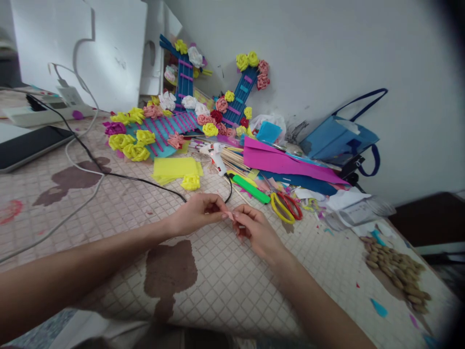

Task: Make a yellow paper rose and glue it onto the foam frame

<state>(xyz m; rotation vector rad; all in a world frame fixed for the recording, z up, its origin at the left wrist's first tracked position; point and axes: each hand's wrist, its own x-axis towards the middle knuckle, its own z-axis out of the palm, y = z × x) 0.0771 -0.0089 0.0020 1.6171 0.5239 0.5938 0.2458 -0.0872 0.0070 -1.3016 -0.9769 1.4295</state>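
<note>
Between the fingertips of both hands is a small strip of pale pink paper (228, 214), held just above the table. My left hand (199, 213) pinches its left end with thumb and forefinger. On the other side, my right hand (259, 232) has its fingers closed on the same strip, which partly hides it. Beyond the hands lie a yellow paper flower (191, 182), a stack of yellow paper sheets (172, 167) and a white glue gun (216, 158). A green marker (251, 188) and scissors (282, 208) with yellow and red handles lie beyond my right hand.
Blue guitar-shaped paper crafts (160, 133) with paper flowers stand at the back. Magenta sheets (283, 164) and a blue bag (337, 138) sit back right. Peanuts (395, 271) lie at right. A black cable (145, 180) crosses the table near my left hand; a tablet (32, 145) lies left.
</note>
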